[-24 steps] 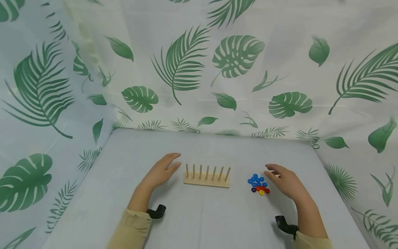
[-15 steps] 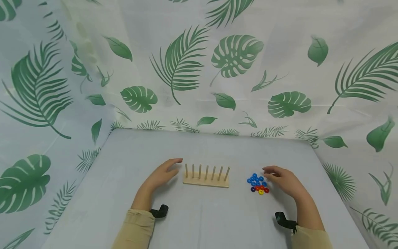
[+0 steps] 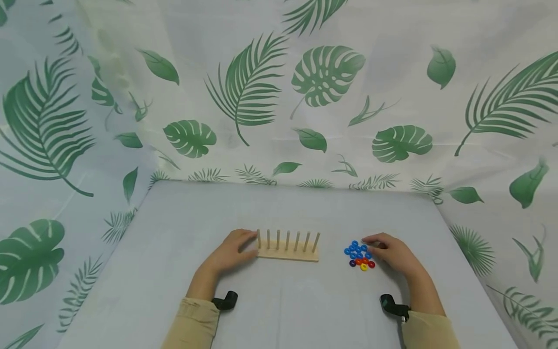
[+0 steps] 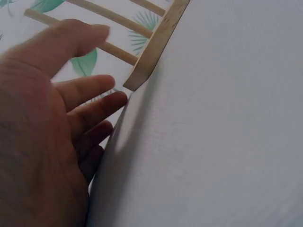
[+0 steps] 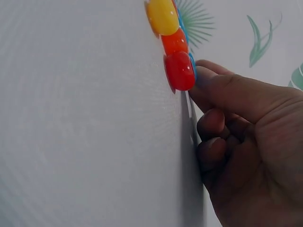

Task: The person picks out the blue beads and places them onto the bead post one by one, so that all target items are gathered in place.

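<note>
Just right of the empty, loosely spread left hand, the pegged board runs lengthwise toward the right hand; small rings lie at that part-curled hand's left, any grip on one unclear.

On the white surface, midway between left and right edges, stands a pale wooden seven-peg rack, the left grip beside its left end. Rightward lies a cluster of blue, red, yellow and purple ring beads, the right grip beside its right.
</note>
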{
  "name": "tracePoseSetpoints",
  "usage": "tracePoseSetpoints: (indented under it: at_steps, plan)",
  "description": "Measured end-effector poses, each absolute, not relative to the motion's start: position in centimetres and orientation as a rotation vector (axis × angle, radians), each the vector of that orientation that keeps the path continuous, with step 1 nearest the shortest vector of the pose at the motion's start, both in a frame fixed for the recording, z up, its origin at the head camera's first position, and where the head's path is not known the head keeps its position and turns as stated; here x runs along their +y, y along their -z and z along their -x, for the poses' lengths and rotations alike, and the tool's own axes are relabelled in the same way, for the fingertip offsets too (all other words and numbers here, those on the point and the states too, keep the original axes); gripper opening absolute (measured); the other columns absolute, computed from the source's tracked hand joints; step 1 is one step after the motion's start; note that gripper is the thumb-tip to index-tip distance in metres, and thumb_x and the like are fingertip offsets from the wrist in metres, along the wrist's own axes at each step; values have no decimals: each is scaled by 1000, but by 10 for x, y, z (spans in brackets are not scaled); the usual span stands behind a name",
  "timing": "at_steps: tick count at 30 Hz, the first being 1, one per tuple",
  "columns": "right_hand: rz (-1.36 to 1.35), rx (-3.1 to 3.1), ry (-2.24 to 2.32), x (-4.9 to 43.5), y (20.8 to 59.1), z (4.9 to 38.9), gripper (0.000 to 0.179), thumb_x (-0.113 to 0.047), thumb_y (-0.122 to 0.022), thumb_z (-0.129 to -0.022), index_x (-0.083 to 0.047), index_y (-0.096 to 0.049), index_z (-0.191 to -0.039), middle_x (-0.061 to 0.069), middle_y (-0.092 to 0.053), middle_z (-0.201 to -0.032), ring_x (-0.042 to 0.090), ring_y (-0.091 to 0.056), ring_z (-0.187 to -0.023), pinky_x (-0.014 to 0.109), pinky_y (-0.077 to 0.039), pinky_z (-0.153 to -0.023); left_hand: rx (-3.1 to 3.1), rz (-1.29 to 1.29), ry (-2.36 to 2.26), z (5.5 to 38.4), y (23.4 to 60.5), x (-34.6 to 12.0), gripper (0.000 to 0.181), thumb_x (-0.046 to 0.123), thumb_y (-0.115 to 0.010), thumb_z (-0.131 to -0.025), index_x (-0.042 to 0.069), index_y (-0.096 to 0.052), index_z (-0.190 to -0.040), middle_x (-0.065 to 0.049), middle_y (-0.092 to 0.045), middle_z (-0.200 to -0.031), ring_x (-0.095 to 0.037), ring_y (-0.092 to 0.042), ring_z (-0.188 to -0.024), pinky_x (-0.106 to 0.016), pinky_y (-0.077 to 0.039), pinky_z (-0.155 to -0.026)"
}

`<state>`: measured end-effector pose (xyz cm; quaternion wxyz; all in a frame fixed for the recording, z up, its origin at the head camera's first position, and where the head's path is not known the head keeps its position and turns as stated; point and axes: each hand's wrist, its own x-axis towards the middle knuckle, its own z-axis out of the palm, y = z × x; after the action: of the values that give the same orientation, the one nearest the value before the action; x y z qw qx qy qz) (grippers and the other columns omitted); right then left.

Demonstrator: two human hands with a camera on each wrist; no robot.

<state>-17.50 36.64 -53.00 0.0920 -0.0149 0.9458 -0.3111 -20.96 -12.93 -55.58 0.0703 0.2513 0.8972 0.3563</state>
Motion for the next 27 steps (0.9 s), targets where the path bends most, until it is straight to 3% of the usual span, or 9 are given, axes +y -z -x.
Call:
tracePoseSetpoints:
  at_steps: [16,27]
  plan:
    - [104,2840,828,360,529,181,26,-25,-66,-96,-20,-69,-122,5,-62,-112,23,-56,-100,47,-53,-89,2926,-838,-774,209,567,-121,67,50,-73,-86,16,-55,-142,-7,-53,-139,-29,-43,-136,-50,-35,-115]
    - [108,2860,843,356,530,182,26,-22,-68,-94,-16,-67,-119,4,-60,-101,22,-54,-91,35,-50,-79,2927,-828,-784,206,563,-119,64,48,-73,-86,14,-57,-139,-7,-54,-138,-30,-44,-135,-51,-36,-115]
